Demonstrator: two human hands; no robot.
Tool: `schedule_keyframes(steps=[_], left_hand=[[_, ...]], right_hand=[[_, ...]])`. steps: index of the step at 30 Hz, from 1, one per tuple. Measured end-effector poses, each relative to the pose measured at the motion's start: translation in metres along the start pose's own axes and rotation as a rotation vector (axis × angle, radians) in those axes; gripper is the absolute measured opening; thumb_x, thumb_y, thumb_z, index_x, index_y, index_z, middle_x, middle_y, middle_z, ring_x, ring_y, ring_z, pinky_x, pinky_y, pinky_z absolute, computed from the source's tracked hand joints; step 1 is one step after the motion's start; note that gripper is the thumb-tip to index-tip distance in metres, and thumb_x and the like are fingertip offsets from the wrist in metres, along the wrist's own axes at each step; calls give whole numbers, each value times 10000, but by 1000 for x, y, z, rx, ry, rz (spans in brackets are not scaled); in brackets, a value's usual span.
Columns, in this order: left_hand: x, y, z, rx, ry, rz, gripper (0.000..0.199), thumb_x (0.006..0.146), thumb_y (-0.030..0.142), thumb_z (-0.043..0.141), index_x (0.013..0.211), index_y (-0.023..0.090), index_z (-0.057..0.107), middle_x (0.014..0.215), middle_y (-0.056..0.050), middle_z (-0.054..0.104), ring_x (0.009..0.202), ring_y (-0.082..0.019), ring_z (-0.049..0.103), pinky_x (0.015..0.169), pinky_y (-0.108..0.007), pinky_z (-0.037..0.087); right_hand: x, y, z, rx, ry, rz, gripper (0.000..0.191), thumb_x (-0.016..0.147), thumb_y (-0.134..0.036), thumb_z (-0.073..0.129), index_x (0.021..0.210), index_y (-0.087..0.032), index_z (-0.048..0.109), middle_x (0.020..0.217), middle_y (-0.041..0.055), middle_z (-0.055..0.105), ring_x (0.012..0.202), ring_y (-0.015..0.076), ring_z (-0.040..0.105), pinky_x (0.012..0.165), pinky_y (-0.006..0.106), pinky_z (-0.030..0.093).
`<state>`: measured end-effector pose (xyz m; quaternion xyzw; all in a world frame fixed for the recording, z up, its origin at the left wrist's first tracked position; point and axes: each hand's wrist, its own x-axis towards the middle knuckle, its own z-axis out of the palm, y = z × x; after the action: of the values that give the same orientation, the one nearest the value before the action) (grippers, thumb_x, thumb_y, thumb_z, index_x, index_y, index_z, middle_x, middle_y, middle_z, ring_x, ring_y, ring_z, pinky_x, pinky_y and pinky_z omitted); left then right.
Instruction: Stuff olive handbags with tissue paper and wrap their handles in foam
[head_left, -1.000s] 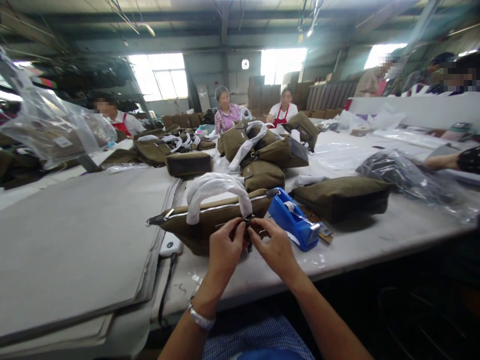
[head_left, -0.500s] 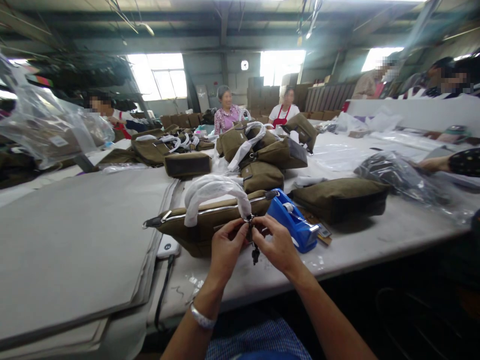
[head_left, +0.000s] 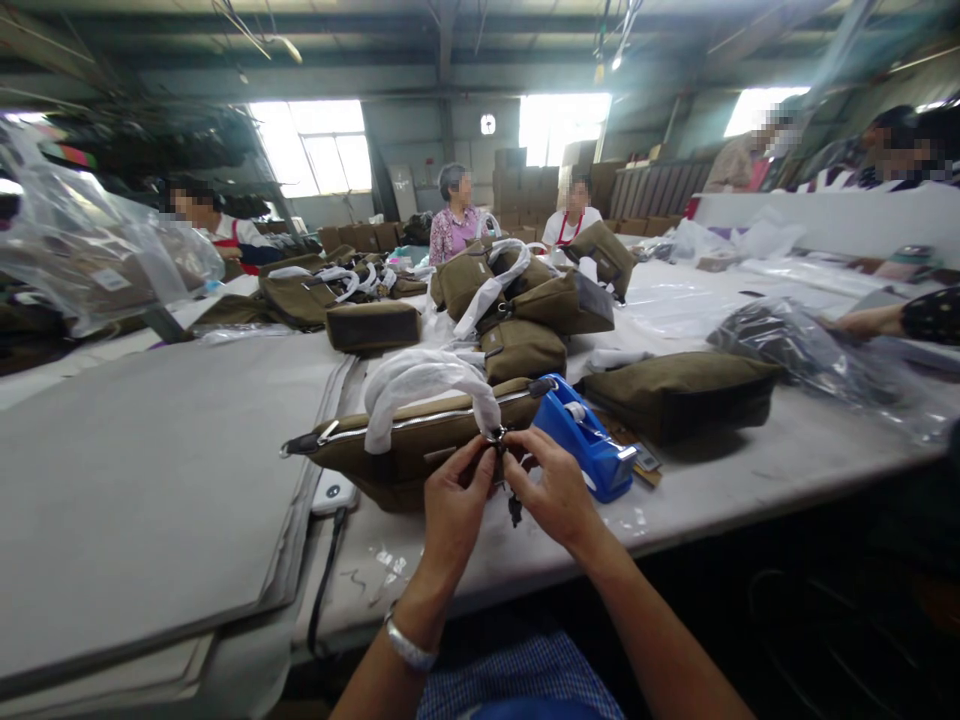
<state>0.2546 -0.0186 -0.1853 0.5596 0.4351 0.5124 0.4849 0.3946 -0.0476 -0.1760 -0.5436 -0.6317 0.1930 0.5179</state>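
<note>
An olive handbag (head_left: pixel 375 478) with a silver zip lies in front of me, its handles (head_left: pixel 427 375) wrapped in white padding. At the base of the right end of a handle is a small metal ring (head_left: pixel 496 436), with a dark strap on it. My left hand (head_left: pixel 456 495) pinches the dark strap from the left. My right hand (head_left: pixel 553 488) pinches it from the right, fingertips close to the left ones. Below the fingers dangles a dark end piece (head_left: pixel 515 512), its detail too small to tell. The fingers partly hide the strap.
A blue tape dispenser (head_left: pixel 589 440) stands right of the bag, with another olive bag (head_left: pixel 686 395) beyond it. More bags (head_left: pixel 525 350) are piled behind. Large grey sheets (head_left: pixel 165 480) lie at left, near a white phone (head_left: pixel 334 492) with a cable. A co-worker's hand (head_left: pixel 866 322) touches plastic at right.
Both my hands keep their pinch at the ring, with only slight finger movement. The dangling end piece has swung slightly right. A co-worker across the table has turned their head.
</note>
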Motion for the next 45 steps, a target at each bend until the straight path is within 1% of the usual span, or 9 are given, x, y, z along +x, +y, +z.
schedule_keyframes(steps=[8, 16, 20, 23, 26, 30, 34, 39, 45], left_hand=[[5, 8, 3, 16, -7, -43, 360, 825, 514, 757, 844, 156, 742, 663, -13, 695, 515, -107, 587, 478, -176, 470], [1, 4, -2, 38, 10, -24, 335, 866, 498, 713, 954, 177, 750, 783, -35, 744, 641, -150, 694, 578, -213, 572], [-1, 7, -15, 3, 126, 60, 318, 858, 491, 745, 977, 196, 738, 798, -9, 723, 681, -114, 668, 625, -176, 553], [-1, 16, -26, -187, 186, 13, 336, 823, 504, 788, 977, 211, 727, 807, 19, 682, 725, -86, 630, 629, -132, 523], [-2, 25, -30, -323, 135, -66, 356, 785, 499, 829, 976, 217, 725, 863, 27, 658, 794, -72, 600, 654, -103, 503], [-4, 28, -23, -288, 25, 26, 310, 869, 475, 760, 1007, 202, 706, 1013, -8, 687, 807, -72, 591, 623, -112, 484], [-4, 29, -15, -230, -59, 109, 254, 947, 449, 670, 984, 198, 653, 900, -17, 733, 667, -83, 599, 509, -146, 441], [-3, 35, -14, -175, -6, 179, 226, 892, 408, 746, 976, 197, 742, 788, 4, 730, 701, -92, 650, 668, -164, 546], [0, 32, -17, -94, -57, 160, 255, 897, 409, 736, 1062, 219, 778, 903, -15, 769, 789, -124, 702, 783, -212, 586]], right_hand=[[-4, 3, 1, -128, -2, -72, 169, 903, -196, 596, 1045, -188, 688, 933, 56, 654, 792, 190, 644, 729, 318, 532], [-14, 18, 6, -37, 112, -81, 207, 963, -232, 635, 1155, -245, 712, 1095, 43, 733, 991, 197, 706, 909, 317, 551], [-19, 21, 5, 14, 212, -7, 270, 945, -232, 655, 1213, -257, 678, 975, 5, 749, 877, 163, 716, 845, 278, 566], [-20, 21, -1, 44, 274, 106, 256, 925, -286, 675, 1176, -238, 668, 923, 2, 746, 828, 164, 713, 765, 264, 567], [-19, 16, -11, -5, 195, 176, 166, 924, -327, 662, 1050, -230, 709, 925, 11, 746, 744, 157, 685, 708, 273, 538], [-19, 7, -23, 1, 158, 195, 159, 912, -351, 671, 977, -210, 705, 872, 16, 727, 721, 157, 664, 717, 290, 512], [-23, 2, -29, 356, 164, 234, 223, 846, -416, 768, 880, -201, 717, 751, 1, 681, 692, 144, 635, 680, 266, 506], [-23, 3, -18, 782, 261, 272, 217, 770, -372, 857, 908, -225, 778, 778, -5, 702, 707, 113, 618, 709, 239, 511], [-18, 3, -8, 557, 372, 250, 244, 811, -417, 808, 940, -214, 770, 782, 11, 710, 694, 140, 629, 678, 268, 528]])
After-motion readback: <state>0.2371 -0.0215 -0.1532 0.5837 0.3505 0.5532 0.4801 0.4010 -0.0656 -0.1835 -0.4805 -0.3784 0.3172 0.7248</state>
